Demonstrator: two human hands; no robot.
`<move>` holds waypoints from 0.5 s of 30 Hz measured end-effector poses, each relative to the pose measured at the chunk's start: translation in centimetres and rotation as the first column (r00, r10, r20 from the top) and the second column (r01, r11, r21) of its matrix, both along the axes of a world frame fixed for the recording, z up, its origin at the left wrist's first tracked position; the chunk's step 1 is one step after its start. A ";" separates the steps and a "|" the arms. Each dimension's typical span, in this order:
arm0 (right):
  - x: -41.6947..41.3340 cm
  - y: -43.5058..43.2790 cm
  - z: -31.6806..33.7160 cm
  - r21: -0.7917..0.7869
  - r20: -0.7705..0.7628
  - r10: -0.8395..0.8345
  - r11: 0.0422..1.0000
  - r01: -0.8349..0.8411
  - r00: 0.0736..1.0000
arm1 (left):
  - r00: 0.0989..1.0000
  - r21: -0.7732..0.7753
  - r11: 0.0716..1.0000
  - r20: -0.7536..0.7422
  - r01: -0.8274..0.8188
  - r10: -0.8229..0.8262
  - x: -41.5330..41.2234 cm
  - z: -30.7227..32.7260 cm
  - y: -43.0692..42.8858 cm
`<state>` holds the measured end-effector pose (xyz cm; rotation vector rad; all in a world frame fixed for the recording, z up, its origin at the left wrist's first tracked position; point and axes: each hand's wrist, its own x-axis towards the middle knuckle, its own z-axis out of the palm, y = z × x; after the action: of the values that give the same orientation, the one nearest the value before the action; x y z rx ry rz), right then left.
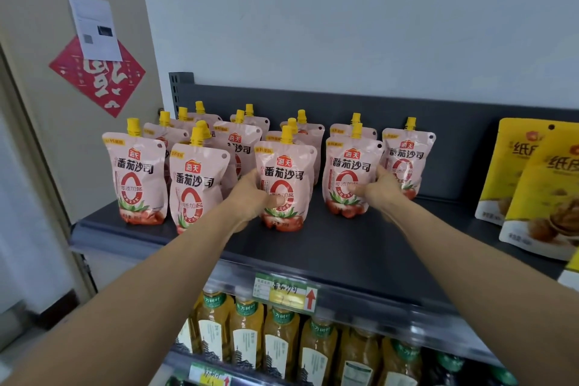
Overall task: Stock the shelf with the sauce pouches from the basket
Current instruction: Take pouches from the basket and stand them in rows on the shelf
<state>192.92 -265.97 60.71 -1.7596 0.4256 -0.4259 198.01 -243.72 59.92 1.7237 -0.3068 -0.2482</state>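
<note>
Both hands are reaching onto the dark top shelf (360,247), each closed around the lower body of an upright sauce pouch. Left hand (250,197) is gripping the centre front pouch (283,185), thumb across its printed face and fingers wrapping behind; right hand (377,191) is gripping the pouch just to the right (349,178), thumb on the front, fingers curling round its right edge. Both pouches are standing with their bases on or very near the shelf surface; whether they are fully seated cannot be told. Around them, roughly a dozen more pink pouches with yellow caps are already standing in loose rows toward the back panel, with two at front left (138,178) and one further right (407,163), just behind the right hand. Spacing is looking uneven, and the front strip of the shelf is lying bare. Yellow snack bags (539,197) are occupying the right end of the same shelf. A price label (285,293) is hanging on the shelf lip, and drink bottles (282,345) are filling the tier below. The basket is not in view, so the remaining stock cannot be judged. Judgement: stocking appears well advanced, with these two pouches being set in the front row, and straightening is probably still left.
</note>
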 end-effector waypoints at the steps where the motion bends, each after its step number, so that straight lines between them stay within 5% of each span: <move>1: 0.3 0.0 -0.1 -0.003 0.000 -0.012 1.000 0.012 1.000 | 1.000 0.004 1.000 0.000 0.005 -0.005 -0.1 0.1 0.0; 15: 0.2 0.5 -1.2 -0.158 -0.016 -0.244 0.958 0.238 0.970 | 0.985 0.080 0.986 0.103 -0.147 0.139 -1.7 0.5 0.4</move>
<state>193.11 -265.45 59.48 -1.8751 0.6510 -0.6158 196.29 -243.34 60.38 1.8389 -0.2445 -0.0738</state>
